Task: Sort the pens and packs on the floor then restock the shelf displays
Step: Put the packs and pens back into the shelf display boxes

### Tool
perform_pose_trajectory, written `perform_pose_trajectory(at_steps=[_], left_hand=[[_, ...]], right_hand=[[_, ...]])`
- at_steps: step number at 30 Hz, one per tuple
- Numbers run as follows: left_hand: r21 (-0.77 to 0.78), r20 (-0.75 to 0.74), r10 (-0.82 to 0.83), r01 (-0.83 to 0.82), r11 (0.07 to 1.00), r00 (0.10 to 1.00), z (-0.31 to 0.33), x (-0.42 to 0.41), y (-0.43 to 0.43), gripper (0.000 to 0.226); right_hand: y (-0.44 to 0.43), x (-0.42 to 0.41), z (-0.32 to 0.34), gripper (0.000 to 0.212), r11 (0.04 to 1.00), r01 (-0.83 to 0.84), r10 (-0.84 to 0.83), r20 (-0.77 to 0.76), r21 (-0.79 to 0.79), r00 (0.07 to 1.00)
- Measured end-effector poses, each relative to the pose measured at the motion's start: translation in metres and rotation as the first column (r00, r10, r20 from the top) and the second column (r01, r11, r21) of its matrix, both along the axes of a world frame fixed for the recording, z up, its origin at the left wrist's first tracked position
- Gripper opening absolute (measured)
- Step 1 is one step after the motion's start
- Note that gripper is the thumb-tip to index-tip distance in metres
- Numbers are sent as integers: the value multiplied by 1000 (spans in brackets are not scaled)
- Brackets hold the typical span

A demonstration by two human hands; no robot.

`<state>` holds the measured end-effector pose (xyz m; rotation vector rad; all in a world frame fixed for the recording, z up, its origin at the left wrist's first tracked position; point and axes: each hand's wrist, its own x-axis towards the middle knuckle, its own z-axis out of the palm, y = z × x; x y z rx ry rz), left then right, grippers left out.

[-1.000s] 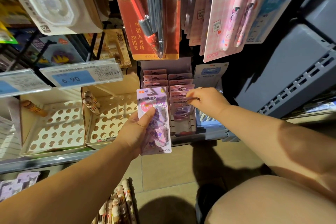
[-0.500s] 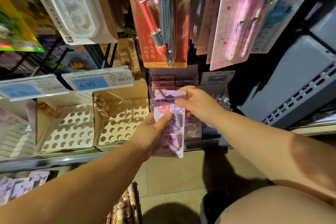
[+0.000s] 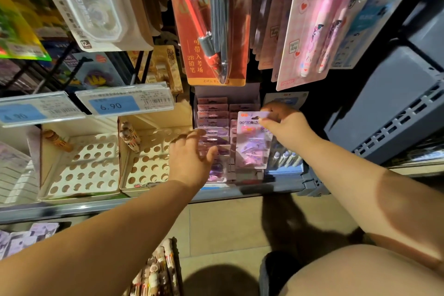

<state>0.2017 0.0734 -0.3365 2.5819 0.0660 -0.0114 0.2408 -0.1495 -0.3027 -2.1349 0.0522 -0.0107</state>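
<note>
My right hand (image 3: 286,127) pinches the top of a purple clip pack (image 3: 252,142) and holds it over the right column of the display box (image 3: 225,90) on the shelf. Matching purple packs (image 3: 212,115) stand in rows inside that box. My left hand (image 3: 189,158) hovers in front of the box's left column, fingers spread, holding nothing. A bundle of pens (image 3: 156,274) lies on the floor at the bottom, partly hidden by my left arm. More purple packs (image 3: 28,235) lie at the lower left.
Two cream pen trays with round holes (image 3: 81,168) (image 3: 149,166) sit left of the box, each with a few pens. Price labels (image 3: 125,103) hang above them. Hanging blister packs (image 3: 216,21) crowd overhead. A grey crate (image 3: 389,108) stands at the right. The shelf edge (image 3: 96,206) runs below.
The purple pack passed from my left hand to my right hand, which moved it right over the box. My left hand let go and opened.
</note>
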Motion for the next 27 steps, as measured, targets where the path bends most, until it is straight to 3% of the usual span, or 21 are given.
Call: perform_pose_trajectory(at_steps=[3,8,12,22,27], left_hand=[[122,-110,-89,102,987,990,-6,3,1,57],[-79,-152,-143,132,988,978,-5,2,2,56],[-208,-148,-154,121,971,977,-8,-1,2,55],[-289,-187,-154,95,953,970,-14,0,4,55],[-303,-196,-152,88,949,969,-13,1,3,55]], right_hand=[[1,-2,-8,17,999,37,-37,47,-3,998],[5,-12,-18,18,977,17,8,119,-214,993],[5,-24,-28,10,940,-95,155,161,-328,975],[-4,-25,-34,10,925,-69,163,224,-375,961],[-7,-21,-32,12,930,-100,164,157,-354,974]])
